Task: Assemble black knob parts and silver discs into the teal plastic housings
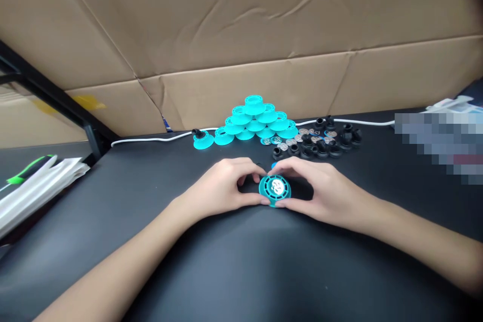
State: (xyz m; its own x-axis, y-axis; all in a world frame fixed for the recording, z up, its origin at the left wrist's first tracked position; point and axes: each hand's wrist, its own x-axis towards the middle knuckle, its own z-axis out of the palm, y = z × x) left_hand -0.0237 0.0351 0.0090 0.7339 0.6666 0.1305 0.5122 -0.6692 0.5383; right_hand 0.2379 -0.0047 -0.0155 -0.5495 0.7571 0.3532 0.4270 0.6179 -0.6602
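Between my two hands, low over the dark table, is a round teal plastic piece (267, 181) with a slotted ring. A silvery printed disc (278, 187) sits in its middle. My left hand (222, 188) grips the piece's left side, thumb at the near edge and fingers behind. From the right, my right hand (324, 188) pinches it the same way. A small bit of blue (273, 165) shows by the right fingertips; I cannot tell what it is. The undersides of the piece are hidden.
Behind my hands stands a pyramid of teal cone-shaped pieces (254, 123). One teal cone with a black part on it (204, 140) stands at its left. Printed discs (290, 143) and black plastic parts (320, 148) lie right. A white cable (162, 139) runs along the cardboard wall (226, 35).
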